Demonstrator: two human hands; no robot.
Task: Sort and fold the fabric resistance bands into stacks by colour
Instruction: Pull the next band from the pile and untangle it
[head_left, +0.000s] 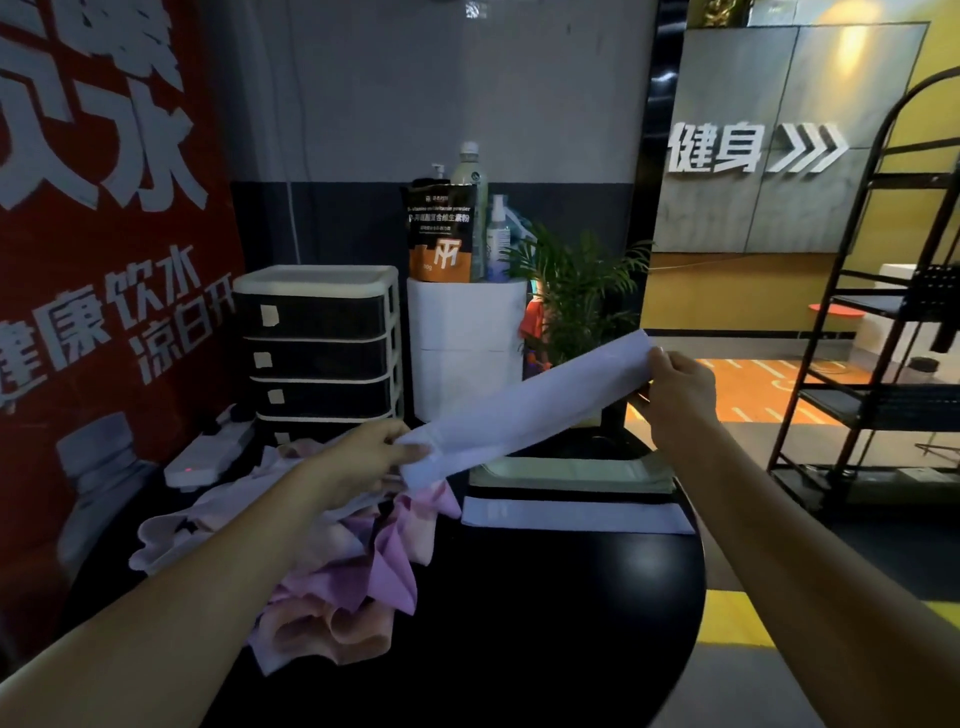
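Both arms reached forward: the left hand (363, 457) and right hand (675, 387) each pinched an end of a lavender band (524, 405) (stretched taut, tilted) above the black table (545, 597).

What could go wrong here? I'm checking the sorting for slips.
1. The held band is stretched in the air between the left hand and right hand; if either pinch lets go, it may drop onto the unsorted pile.
2. The flat band lies near the table edge and might get swept off.
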